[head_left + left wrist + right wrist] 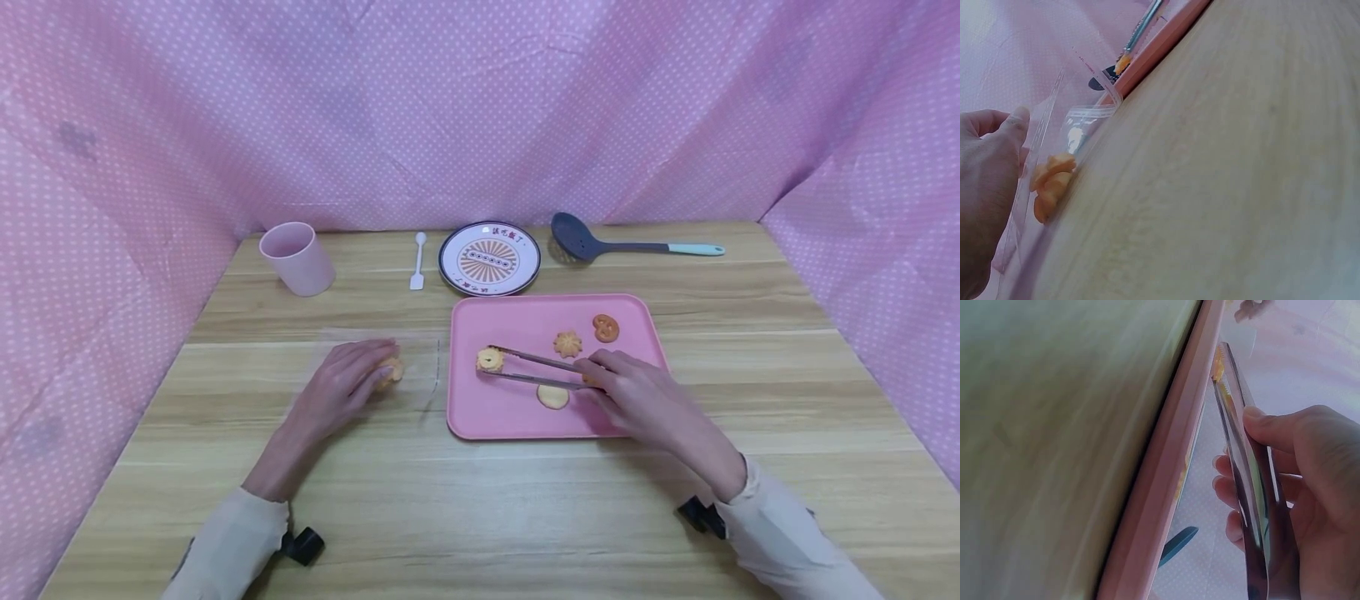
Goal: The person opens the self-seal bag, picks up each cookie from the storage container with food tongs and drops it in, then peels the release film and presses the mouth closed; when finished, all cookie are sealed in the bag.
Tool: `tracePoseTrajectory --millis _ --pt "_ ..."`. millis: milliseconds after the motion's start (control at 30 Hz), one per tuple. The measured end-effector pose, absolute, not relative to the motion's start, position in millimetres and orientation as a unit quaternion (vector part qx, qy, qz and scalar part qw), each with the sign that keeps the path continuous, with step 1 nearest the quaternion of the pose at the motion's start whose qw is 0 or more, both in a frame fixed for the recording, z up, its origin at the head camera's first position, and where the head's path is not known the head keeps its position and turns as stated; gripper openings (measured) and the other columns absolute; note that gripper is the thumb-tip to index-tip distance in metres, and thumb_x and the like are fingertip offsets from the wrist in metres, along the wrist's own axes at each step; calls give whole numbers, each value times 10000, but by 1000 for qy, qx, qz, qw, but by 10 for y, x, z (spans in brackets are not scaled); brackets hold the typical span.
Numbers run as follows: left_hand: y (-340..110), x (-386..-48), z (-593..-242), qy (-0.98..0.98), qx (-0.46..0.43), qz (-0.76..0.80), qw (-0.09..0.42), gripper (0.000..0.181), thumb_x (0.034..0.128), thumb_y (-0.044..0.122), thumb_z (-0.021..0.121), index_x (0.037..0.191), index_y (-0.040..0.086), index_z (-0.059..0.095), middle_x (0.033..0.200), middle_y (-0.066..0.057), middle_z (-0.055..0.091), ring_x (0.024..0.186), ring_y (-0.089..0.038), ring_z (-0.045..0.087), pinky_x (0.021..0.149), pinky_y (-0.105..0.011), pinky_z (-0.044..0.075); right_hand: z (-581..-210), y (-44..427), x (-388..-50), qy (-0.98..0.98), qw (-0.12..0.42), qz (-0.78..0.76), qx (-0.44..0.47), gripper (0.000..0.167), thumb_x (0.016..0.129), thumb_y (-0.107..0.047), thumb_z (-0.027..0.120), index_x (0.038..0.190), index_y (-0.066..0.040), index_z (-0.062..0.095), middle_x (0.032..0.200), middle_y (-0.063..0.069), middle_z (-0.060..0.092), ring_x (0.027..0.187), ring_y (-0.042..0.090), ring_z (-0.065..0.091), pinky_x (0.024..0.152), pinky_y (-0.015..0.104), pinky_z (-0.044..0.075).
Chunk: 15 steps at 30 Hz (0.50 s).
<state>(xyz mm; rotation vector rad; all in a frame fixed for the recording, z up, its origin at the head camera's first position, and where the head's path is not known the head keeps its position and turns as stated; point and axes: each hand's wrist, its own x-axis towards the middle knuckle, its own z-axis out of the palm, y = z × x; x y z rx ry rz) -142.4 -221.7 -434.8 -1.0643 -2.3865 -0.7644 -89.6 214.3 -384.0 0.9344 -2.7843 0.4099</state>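
Note:
In the head view my right hand [637, 392] grips metal tongs [536, 360] over the pink tray [465, 421]. Between the tong tips is a ring-shaped cookie [490, 360] at the tray's left side. A flower-shaped cookie [567, 344], a pretzel [606, 328] and a round pale cookie [552, 397] lie on the tray; another is partly covered by my right hand. To the left, my left hand [347, 383] pinches a clear zip bag [1085, 115] by its side, thumb against fingers. Inside the bag are cookies [1054, 187]. The right wrist view shows thumb and fingers round the tongs.
Along the back of the wooden table stand a pink cup [300, 262], a small white spatula [418, 262], a patterned plate [490, 258] and a dark slotted skimmer [581, 239]. A pink dotted curtain [480, 108] closes off the back and sides.

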Motion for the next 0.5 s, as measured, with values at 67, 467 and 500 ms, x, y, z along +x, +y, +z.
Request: tracePoseTrajectory --millis 67,467,500 --pt "-2215 -1423 -4344 -857 -383 -274 208 388 909 -22 723 1295 3 686 1336 -126 679 1232 -343 621 1055 -537 452 -3840 2101 -904 -933 93 138 319 390 859 -67 853 1228 -18 737 1069 108 705 900 232 676 787 398 616" --pt "-2227 -1432 -4353 -856 -385 -275 208 361 928 13 708 1289 7 689 1333 -130 679 1237 -348 617 1068 -535 444 -3850 1833 -993 -917 114 139 356 345 902 -149 828 1205 -34 712 1091 104 679 926 247 654 768 406 603" --pt "-2227 -1433 -4354 -856 -384 -275 208 357 935 23 701 1291 10 688 1334 -128 679 1239 -344 616 1073 -524 440 -3852 1813 -1003 -915 117 138 360 339 905 -154 825 1202 -36 710 1083 99 676 925 246 649 762 403 600"
